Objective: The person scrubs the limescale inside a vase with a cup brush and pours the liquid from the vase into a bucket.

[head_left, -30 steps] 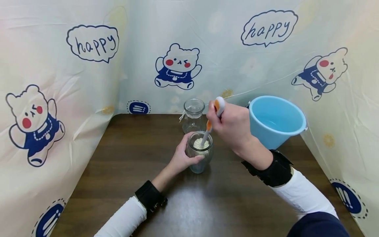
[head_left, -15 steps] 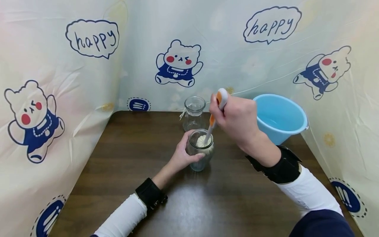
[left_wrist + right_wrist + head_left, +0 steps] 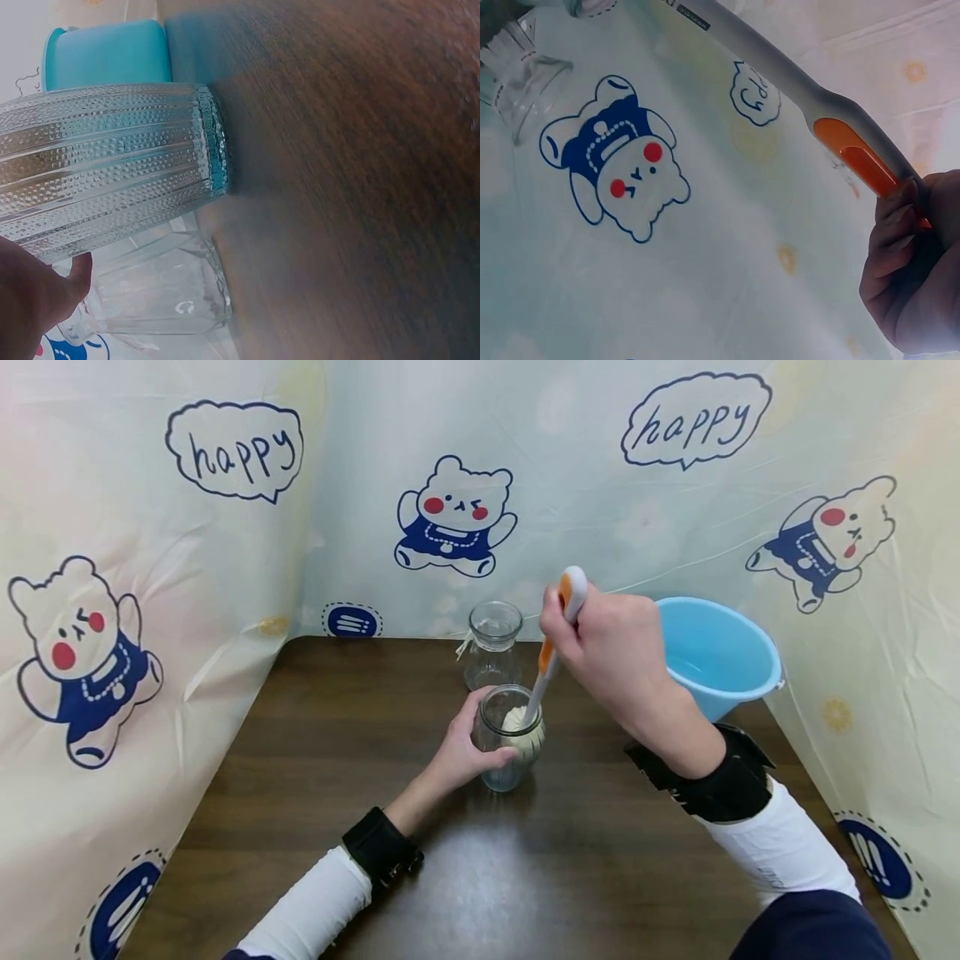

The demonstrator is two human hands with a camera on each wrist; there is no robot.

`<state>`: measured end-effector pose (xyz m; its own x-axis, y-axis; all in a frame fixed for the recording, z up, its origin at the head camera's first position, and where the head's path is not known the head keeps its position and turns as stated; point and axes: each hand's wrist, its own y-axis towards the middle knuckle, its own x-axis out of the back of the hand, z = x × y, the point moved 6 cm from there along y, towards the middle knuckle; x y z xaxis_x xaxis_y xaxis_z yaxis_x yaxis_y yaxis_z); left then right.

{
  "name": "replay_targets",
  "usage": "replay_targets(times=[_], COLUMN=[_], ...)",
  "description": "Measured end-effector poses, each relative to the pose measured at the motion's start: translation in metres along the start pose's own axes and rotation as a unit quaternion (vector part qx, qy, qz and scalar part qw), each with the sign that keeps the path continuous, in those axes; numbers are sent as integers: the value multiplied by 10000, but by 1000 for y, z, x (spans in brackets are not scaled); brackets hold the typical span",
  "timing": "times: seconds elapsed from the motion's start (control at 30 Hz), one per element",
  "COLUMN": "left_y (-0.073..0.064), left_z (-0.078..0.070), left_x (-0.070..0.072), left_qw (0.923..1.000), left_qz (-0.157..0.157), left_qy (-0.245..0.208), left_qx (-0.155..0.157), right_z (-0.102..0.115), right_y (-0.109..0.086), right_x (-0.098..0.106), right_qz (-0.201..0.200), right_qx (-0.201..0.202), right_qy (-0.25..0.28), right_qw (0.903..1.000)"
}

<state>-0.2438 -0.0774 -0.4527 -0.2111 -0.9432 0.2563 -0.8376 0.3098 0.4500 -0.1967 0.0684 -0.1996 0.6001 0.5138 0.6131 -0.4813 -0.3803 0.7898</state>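
Around the near side of a ribbed glass jar (image 3: 498, 779) my left hand (image 3: 459, 750) keeps its grip, thumb across the front. The left wrist view shows the jar (image 3: 127, 150) lying across the picture, its textured wall and thick base visible. My right hand (image 3: 618, 652) grips the upper handle of a grey and orange bottle brush (image 3: 547, 664). Its pale, round, pleated head (image 3: 528, 742) is inside the jar, against the right wall. In the right wrist view, fingers (image 3: 889, 251) curl round the brush handle (image 3: 780, 67); its head is out of that view.
Behind the held jar stands a second clear glass jar (image 3: 491, 672) with a string tied at its neck. A light blue bucket (image 3: 723, 652) stands at the back right, partly behind my right hand. Printed cloth (image 3: 352, 527) walls the back and sides of the brown table (image 3: 337, 718).
The brush handle has leaned to the right and risen a little, and its head has shifted toward the jar's right wall. My left hand holds the jar in nearly the same place.
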Motion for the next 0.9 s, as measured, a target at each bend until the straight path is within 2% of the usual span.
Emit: replay_targets(times=[0.17,0.37,0.47,0.6,0.77,0.9], left_y=[1,3,6,9,8,5], left_z=[-3,-31,-40,-43,-41,-40], left_x=[0,2,5,5,4,2], left_qw=[10000,9998,9998,9997,9999,9999], left_qz=[43,86,81,125,80,112], left_qy=[26,-122,-141,-192,-129,-86], left_qx=[-8,-91,-71,-48,1,53], right_z=[-4,-5,-5,-4,1,4], right_y=[-6,2,4,-2,-11,-8], right_x=[-13,2,4,-2,-15,-8], right_qz=[496,201,208,296,462,416], right_qx=[-280,-313,-363,-350,-220,-282], right_qy=[165,278,281,332,653,790], right_qw=[9982,9989,9987,9984,9966,9956])
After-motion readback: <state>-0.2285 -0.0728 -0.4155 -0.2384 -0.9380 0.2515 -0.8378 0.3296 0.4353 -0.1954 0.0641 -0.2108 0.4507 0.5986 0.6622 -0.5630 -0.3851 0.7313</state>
